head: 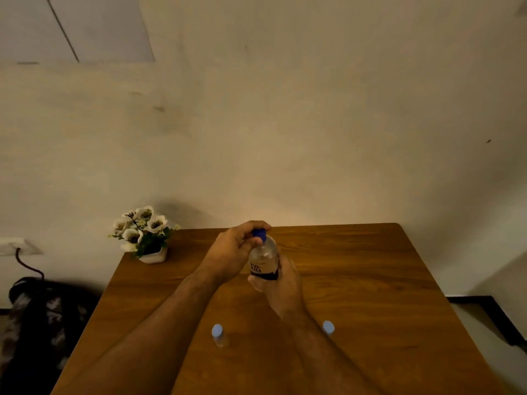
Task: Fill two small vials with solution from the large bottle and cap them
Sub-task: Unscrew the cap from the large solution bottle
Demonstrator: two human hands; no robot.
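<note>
A clear large bottle [263,259] with a dark label stands upright near the middle of the wooden table [370,280]. My right hand [281,283] grips its lower body from behind and the right. My left hand [238,245] curls over the top, with fingers and thumb pinching the blue cap [259,234]. Two small vials with pale blue caps stand nearer to me: the left vial [218,334] between my forearms and the right vial [328,327] just right of my right forearm.
A white pot of artificial white flowers [145,238] sits at the table's far left corner, against the wall. A dark patterned bag [40,323] lies on the floor to the left. The table's right edge drops to the floor.
</note>
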